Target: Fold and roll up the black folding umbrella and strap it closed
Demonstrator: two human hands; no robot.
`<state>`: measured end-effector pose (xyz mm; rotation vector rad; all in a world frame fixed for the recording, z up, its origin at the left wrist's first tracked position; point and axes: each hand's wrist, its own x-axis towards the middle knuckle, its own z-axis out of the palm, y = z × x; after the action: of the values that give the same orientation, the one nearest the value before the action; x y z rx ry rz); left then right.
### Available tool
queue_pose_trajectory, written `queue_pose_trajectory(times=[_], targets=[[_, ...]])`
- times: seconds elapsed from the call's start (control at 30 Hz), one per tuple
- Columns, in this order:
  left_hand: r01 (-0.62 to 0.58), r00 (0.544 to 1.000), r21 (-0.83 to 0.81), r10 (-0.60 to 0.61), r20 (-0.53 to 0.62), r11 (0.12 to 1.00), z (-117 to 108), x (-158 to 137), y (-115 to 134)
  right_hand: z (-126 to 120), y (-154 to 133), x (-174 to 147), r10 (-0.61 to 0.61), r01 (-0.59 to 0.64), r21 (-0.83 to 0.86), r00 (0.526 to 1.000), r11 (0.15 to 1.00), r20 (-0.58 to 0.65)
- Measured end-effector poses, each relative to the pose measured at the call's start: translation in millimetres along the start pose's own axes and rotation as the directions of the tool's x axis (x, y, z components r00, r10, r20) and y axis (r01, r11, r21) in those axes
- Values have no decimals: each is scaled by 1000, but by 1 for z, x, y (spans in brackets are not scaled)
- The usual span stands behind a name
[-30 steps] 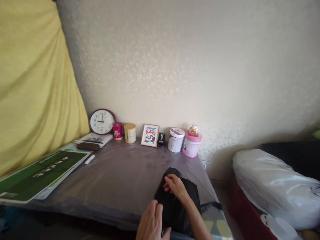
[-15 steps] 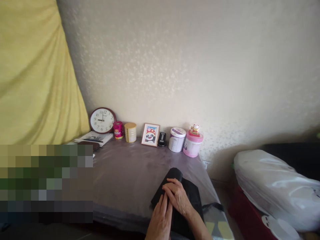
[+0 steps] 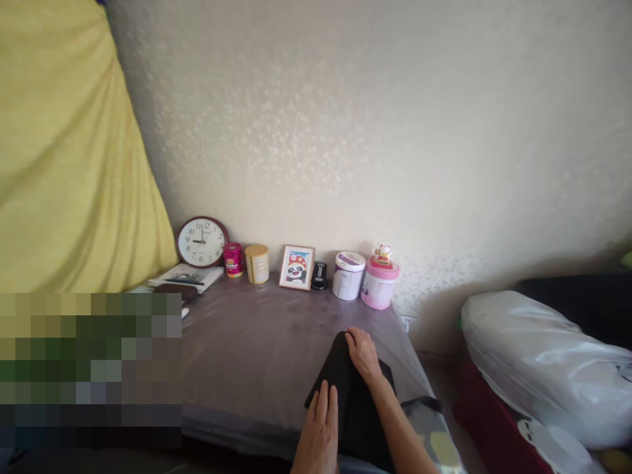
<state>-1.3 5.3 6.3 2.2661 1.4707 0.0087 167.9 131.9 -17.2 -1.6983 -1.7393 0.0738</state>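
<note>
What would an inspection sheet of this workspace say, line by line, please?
Surface: grey-brown tabletop; lower left is pixelated, uncheckable.
Job's things: black fabric, near the front right corner.
Clutter: clock, magenta can, yellow-lidded can, panda picture, white tub, lucky-cat figurine on pink-lidded tub, along the wall.
Hands: left hand, fingers extended, on the fabric; right hand at its far end.
Cables: nothing seen.
Surroundings: yellow curtain left, white plastic bag right.
</note>
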Motion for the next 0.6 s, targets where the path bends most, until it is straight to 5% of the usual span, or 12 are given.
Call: queue_pose_trajectory(times=[0.13, 0.27, 0.4, 0.6], targets=[[-29, 999, 0, 29, -31, 1000, -2, -8, 0, -31, 35, -26, 245, -246, 19, 953, 969, -176], [-4, 1000, 5, 4, -27, 1000, -5, -13, 2, -55, 59, -63, 436, -426, 105, 895, 899, -96], [-9, 999, 1, 9, -46, 1000, -5, -16, 4, -65, 47, -85, 480, -482, 196, 875, 854, 62], [-12, 997, 12, 13, -78, 1000, 0, -16, 2, -72, 21, -91, 473, -463, 212, 881, 861, 6]])
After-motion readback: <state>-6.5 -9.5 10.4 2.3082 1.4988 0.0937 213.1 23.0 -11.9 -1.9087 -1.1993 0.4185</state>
